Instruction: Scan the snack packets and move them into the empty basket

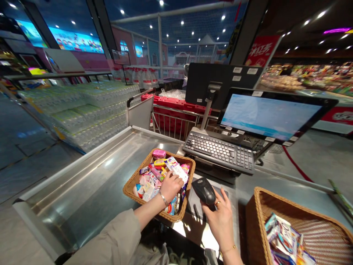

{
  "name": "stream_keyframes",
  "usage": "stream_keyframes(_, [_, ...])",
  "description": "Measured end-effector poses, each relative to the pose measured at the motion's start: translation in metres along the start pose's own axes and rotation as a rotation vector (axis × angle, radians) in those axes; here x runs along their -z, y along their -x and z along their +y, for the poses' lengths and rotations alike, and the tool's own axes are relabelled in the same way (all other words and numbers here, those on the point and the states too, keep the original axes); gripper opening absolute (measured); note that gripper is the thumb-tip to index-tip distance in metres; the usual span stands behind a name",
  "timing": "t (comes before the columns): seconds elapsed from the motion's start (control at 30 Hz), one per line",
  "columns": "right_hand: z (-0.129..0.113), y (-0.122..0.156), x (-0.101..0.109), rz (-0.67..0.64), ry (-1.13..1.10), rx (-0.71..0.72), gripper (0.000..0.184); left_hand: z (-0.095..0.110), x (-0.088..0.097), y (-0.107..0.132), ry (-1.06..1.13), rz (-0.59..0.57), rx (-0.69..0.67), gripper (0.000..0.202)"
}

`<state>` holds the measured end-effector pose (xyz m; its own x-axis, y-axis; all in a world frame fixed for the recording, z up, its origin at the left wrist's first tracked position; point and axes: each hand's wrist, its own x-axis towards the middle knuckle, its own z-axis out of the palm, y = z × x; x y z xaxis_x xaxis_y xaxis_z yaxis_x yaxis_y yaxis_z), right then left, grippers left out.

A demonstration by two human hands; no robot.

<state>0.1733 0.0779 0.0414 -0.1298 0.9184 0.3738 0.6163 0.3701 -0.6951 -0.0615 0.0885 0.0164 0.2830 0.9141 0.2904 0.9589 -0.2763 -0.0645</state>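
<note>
My left hand [171, 186] reaches into a wicker basket [129, 187] on the metal counter. Its fingers are bent and closed over the packed goods, against the lower edge of a white printed packet [176, 167]; what lies under the fingertips is hidden. Around it are a pink container [159, 154], a pink tube-like pack [156, 173] and several small colourful packets. My right hand [220, 217] grips a black handheld barcode scanner [204, 190] just right of that basket, with a finger stretched past it.
Behind my right hand stand a black keyboard [219, 151] and a lit monitor [270, 114]. A second wicker basket [257, 221] with packets such as a white snack box [284, 233] is at the right. The metal counter [91, 191] has a raised rim; stacked bottles [82, 110] stand beyond.
</note>
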Motion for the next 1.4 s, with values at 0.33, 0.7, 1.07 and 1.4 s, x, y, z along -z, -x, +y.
stream_keyframes(0.33, [-0.003, -0.002, 0.001, -0.008, -0.016, -0.01, 0.024, -0.064, 0.011, 0.02, 0.304, -0.12, -0.175, 0.025])
stream_keyframes(0.7, [-0.006, -0.003, 0.001, -0.025, -0.044, -0.016, 0.025, -0.021, 0.018, 0.02, 0.036, 0.03, 0.348, 0.043])
stream_keyframes(1.07, [-0.004, 0.001, 0.008, -0.004, -0.047, -0.034, 0.024, -0.021, 0.003, 0.013, -0.001, 0.029, 0.393, 0.029])
stream_keyframes(1.4, [-0.005, -0.001, 0.014, 0.022, -0.041, -0.03, 0.024, -0.023, 0.008, 0.015, 0.07, 0.166, 0.436, 0.018])
